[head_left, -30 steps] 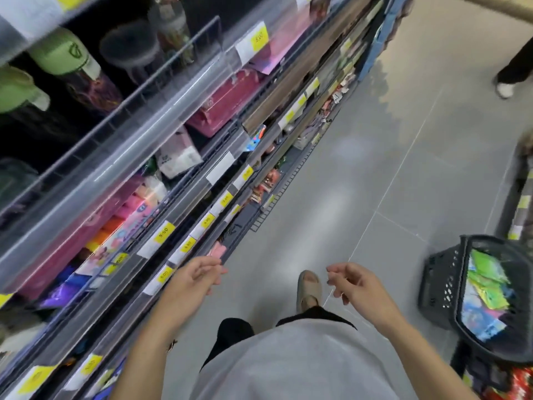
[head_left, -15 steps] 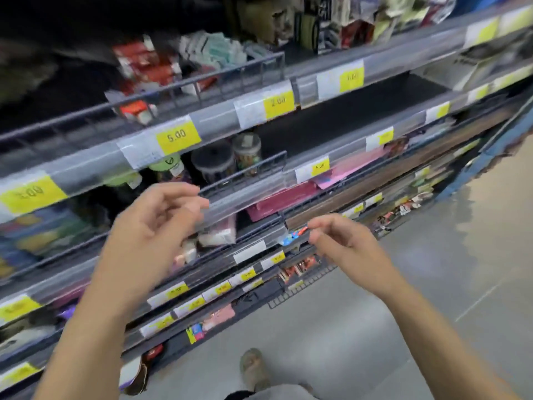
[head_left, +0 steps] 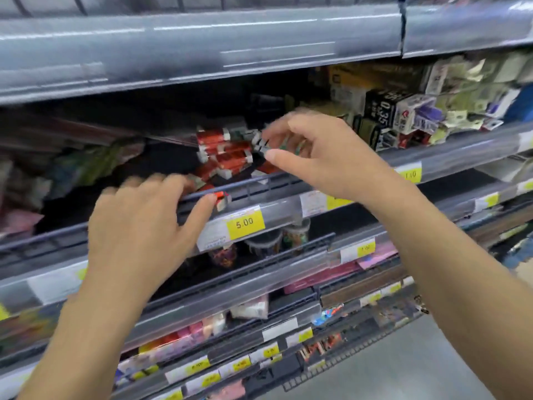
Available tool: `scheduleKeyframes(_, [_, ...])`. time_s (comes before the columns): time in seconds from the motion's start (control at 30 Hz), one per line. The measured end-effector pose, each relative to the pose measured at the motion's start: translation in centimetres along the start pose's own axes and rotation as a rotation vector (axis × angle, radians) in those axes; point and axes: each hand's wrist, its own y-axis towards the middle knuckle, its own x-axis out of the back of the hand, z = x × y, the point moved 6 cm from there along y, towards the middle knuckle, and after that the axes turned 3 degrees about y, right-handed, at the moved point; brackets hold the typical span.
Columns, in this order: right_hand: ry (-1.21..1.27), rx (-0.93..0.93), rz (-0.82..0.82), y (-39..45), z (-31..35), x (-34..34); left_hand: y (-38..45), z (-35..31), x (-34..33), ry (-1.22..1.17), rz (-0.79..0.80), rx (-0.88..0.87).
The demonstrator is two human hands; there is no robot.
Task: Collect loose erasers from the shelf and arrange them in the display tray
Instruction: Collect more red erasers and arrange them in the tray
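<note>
A loose pile of red-and-white erasers lies on the middle shelf behind a low wire rail. My left hand reaches to the rail from below, and its thumb and fingers pinch one red eraser at the rail's front. My right hand is over the right side of the pile. Its thumb and forefinger close on a small black-and-white eraser. Both hands are motion-blurred. I cannot make out a display tray.
Price strips with yellow 5.00 tags run along every shelf edge. Boxed stationery fills the shelf to the right, and small jars stand on the shelf below. Pink packs lie lower down. Grey floor shows at the bottom right.
The view has swung up from the floor and basket to the middle shelf. Both hands have risen from waist height into the eraser pile and closed on erasers.
</note>
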Motion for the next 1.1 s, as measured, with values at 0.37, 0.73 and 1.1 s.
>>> scheduleKeyframes(0.37, [-0.396,0.096,0.482,9.3,-0.6,-6.3,0.0,-0.7,-0.6,0.094,0.064,-0.018])
scheduleKeyframes(0.73, [-0.308,0.125,0.572,9.9,-1.2,-6.7,0.0,-0.6,-0.4,0.090,0.042,-0.014])
scheduleKeyframes(1.1, [-0.224,0.106,0.558,9.8,-1.1,-6.6,0.7,0.5,0.5,-0.107,0.154,0.077])
